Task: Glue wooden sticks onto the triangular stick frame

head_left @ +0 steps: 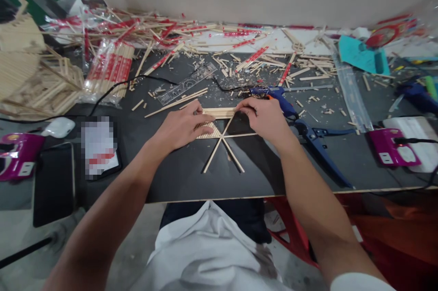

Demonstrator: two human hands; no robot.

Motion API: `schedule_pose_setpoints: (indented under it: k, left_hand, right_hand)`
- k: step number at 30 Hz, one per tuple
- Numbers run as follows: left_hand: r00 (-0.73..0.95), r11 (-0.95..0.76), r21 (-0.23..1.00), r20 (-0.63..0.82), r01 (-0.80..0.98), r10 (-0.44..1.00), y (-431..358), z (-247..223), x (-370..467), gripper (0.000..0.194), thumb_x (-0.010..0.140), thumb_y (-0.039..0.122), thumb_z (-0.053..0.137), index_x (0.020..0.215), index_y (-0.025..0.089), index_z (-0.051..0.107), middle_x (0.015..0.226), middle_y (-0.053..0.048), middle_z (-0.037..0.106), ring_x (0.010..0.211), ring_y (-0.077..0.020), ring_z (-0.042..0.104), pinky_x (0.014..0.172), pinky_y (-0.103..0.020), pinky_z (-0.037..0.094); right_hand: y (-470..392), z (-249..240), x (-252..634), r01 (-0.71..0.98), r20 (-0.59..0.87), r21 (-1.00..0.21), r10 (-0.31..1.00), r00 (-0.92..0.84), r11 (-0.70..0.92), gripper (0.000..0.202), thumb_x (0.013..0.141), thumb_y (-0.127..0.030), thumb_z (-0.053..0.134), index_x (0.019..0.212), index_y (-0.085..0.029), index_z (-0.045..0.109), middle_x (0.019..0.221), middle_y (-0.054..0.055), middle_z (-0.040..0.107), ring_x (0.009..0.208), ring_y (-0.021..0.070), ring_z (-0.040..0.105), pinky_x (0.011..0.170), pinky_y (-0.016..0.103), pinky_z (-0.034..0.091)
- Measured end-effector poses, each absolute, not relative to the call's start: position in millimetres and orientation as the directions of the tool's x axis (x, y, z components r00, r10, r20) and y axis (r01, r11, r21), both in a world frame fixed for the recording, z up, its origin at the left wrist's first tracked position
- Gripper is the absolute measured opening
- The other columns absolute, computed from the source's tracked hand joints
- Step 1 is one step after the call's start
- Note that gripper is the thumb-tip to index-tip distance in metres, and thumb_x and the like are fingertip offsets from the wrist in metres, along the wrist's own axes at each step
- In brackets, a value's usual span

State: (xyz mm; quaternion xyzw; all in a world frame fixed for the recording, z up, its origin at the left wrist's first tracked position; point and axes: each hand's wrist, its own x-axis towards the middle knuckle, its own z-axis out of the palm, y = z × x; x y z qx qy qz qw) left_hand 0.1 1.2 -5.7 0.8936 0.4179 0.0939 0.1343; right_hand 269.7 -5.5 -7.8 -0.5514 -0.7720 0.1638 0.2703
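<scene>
A star-like frame of pale wooden sticks [222, 137] lies on the dark table, its bare sticks spreading from one centre. Between its left spokes, short sticks form a filled wedge, partly under my left hand [182, 124]. Several parallel sticks [221, 112] run across the top of the frame. My left hand has its fingers closed at their left end and over the wedge. At their right end my right hand [262, 115] pinches the sticks near the tip of the upper right spoke.
A blue glue gun [282, 101] and blue cutters [318, 147] lie to the right. Behind are a clear ruler [187, 83], scattered stick pieces and packed chopsticks [111, 70]. Phones and a purple socket block [22, 156] sit left; another purple block [393, 147] sits right.
</scene>
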Motion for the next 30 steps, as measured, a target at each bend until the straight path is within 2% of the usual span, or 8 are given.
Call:
schedule_pose_setpoints:
  k: [3, 6, 10, 17, 26, 30]
  left_hand:
    - [0.634, -0.619, 0.309, 0.065, 0.722, 0.771, 1, -6, 0, 0.039, 0.1, 0.052, 0.056, 0.127, 0.031, 0.074, 0.116, -0.006, 0.061, 0.092, -0.0178, 0.063, 0.07, -0.026, 0.043]
    - [0.634, -0.62, 0.318, 0.072, 0.717, 0.77, 0, -5, 1, 0.04, 0.099, 0.053, 0.056, 0.125, 0.029, 0.074, 0.115, -0.006, 0.061, 0.091, -0.0179, 0.063, 0.072, -0.027, 0.044]
    - [0.629, -0.618, 0.333, 0.088, 0.712, 0.773, 0, -5, 1, 0.04, 0.099, 0.054, 0.057, 0.122, 0.027, 0.076, 0.113, -0.006, 0.061, 0.091, -0.0181, 0.064, 0.073, -0.027, 0.045]
    - [0.625, -0.619, 0.303, 0.09, 0.724, 0.775, 0, -4, 0, 0.039, 0.098, 0.052, 0.058, 0.118, 0.025, 0.077, 0.112, -0.007, 0.062, 0.088, -0.0179, 0.063, 0.069, -0.027, 0.043]
    - [0.592, -0.602, 0.198, 0.113, 0.774, 0.798, 0, 3, -4, 0.039, 0.096, 0.054, 0.061, 0.104, 0.021, 0.079, 0.112, -0.008, 0.063, 0.089, -0.0203, 0.064, 0.067, -0.029, 0.043]
    - [0.577, -0.585, 0.211, 0.106, 0.783, 0.81, 0, 6, -5, 0.039, 0.098, 0.053, 0.058, 0.12, 0.025, 0.075, 0.115, -0.008, 0.062, 0.095, -0.0221, 0.064, 0.07, -0.029, 0.045]
  right_hand:
    - [-6, -8, 266, 0.742, 0.246, -0.559, 0.929, -0.277, 0.369, 0.016, 0.09, -0.013, 0.059, 0.092, -0.018, 0.074, 0.092, 0.007, 0.077, 0.079, 0.0212, 0.069, 0.076, 0.033, 0.05]
    - [-5, -10, 264, 0.73, 0.257, -0.562, 0.921, -0.294, 0.389, 0.007, 0.091, -0.023, 0.066, 0.09, -0.019, 0.072, 0.091, 0.008, 0.074, 0.075, 0.0206, 0.065, 0.072, 0.034, 0.049]
    - [-3, -15, 265, 0.718, 0.24, -0.583, 0.925, -0.294, 0.38, 0.012, 0.092, -0.031, 0.067, 0.09, -0.019, 0.071, 0.091, 0.008, 0.072, 0.074, 0.0206, 0.063, 0.072, 0.035, 0.049]
    - [-3, -12, 267, 0.735, 0.255, -0.535, 0.909, -0.329, 0.417, 0.015, 0.092, -0.015, 0.057, 0.093, -0.019, 0.071, 0.096, 0.01, 0.074, 0.083, 0.0234, 0.065, 0.077, 0.037, 0.049]
    - [-5, -13, 266, 0.743, 0.257, -0.53, 0.913, -0.318, 0.408, 0.012, 0.091, -0.015, 0.059, 0.091, -0.018, 0.07, 0.092, 0.008, 0.071, 0.076, 0.0204, 0.062, 0.074, 0.035, 0.048]
    - [-6, -12, 265, 0.745, 0.253, -0.529, 0.914, -0.317, 0.405, 0.011, 0.091, -0.016, 0.06, 0.092, -0.018, 0.07, 0.092, 0.007, 0.07, 0.075, 0.0197, 0.061, 0.074, 0.035, 0.048]
